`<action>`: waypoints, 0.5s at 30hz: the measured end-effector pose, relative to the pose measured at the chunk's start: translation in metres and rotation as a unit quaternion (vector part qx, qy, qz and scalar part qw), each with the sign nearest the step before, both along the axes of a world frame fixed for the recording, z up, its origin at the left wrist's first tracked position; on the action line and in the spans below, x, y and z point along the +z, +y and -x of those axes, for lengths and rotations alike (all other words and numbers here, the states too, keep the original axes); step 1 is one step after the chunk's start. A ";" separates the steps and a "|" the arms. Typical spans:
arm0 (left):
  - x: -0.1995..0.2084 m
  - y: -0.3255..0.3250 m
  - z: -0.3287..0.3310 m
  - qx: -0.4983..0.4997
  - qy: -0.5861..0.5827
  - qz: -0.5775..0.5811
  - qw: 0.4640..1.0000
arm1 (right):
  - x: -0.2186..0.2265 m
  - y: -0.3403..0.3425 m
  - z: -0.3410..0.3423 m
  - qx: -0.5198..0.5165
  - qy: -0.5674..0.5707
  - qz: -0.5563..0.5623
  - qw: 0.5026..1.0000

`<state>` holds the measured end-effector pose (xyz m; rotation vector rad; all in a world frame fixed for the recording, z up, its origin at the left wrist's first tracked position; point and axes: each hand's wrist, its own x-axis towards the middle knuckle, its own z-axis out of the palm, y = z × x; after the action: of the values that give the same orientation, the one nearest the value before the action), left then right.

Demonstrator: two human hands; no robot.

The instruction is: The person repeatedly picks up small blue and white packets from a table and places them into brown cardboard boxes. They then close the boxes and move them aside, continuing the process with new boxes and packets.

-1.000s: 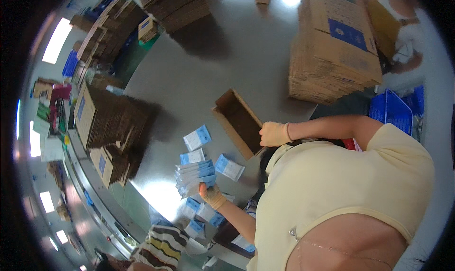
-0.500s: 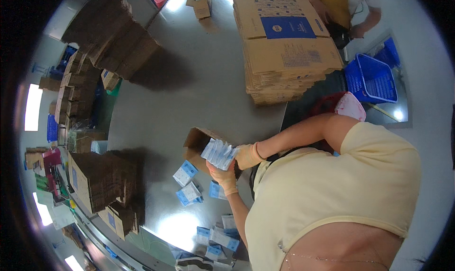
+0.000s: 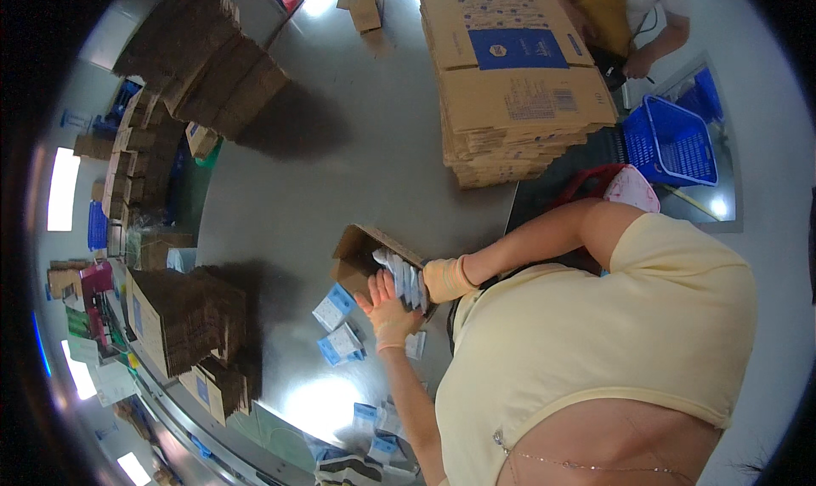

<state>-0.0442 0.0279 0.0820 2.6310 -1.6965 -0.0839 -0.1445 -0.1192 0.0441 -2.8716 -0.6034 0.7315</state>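
A brown cardboard box (image 3: pixel 353 272) stands open on the table, with a row of white-and-blue packets (image 3: pixel 402 278) inside it. My left hand (image 3: pixel 393 320), in a pale fingerless glove, lies open over the box's near side, fingers stretched toward the packets. At the box's right end is my right hand (image 3: pixel 446 280), also gloved; its fingers are hidden behind the packets and the box wall. Beside the box lie a loose blue-and-white packet (image 3: pixel 334 307) and a small packet pile (image 3: pixel 342 346). Another packet (image 3: pixel 416 344) shows partly next to my left wrist.
A tall stack of flattened cartons (image 3: pixel 527 103) stands at the back right. More cardboard stacks (image 3: pixel 183 324) line the left side. Several packets (image 3: pixel 382 448) lie near the front edge. Blue baskets (image 3: pixel 671 146) sit at the right, near another person's hand (image 3: pixel 639 63).
The packets have gone from between my two hands down into the box. My left hand has let go, moved slightly left and spread its fingers. My right hand stays at the box's end.
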 end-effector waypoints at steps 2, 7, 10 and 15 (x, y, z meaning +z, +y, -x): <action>0.005 0.006 -0.036 0.028 0.118 0.054 0.991 | 0.014 -0.009 -0.002 0.013 -0.002 -0.038 0.999; 0.021 -0.049 -0.055 0.173 0.234 0.222 0.931 | 0.006 -0.010 0.000 0.024 0.025 -0.038 0.999; 0.007 -0.091 -0.064 0.187 0.184 -0.004 0.965 | 0.025 -0.008 -0.003 0.109 0.010 -0.001 0.994; -0.018 -0.125 -0.071 0.209 0.163 -0.252 0.931 | 0.024 -0.006 0.001 0.094 -0.017 0.045 0.994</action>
<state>0.0271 -0.0975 0.0640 3.0245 -1.0885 -1.0077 -0.1454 -0.1248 0.0679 -2.9427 -0.8768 0.7541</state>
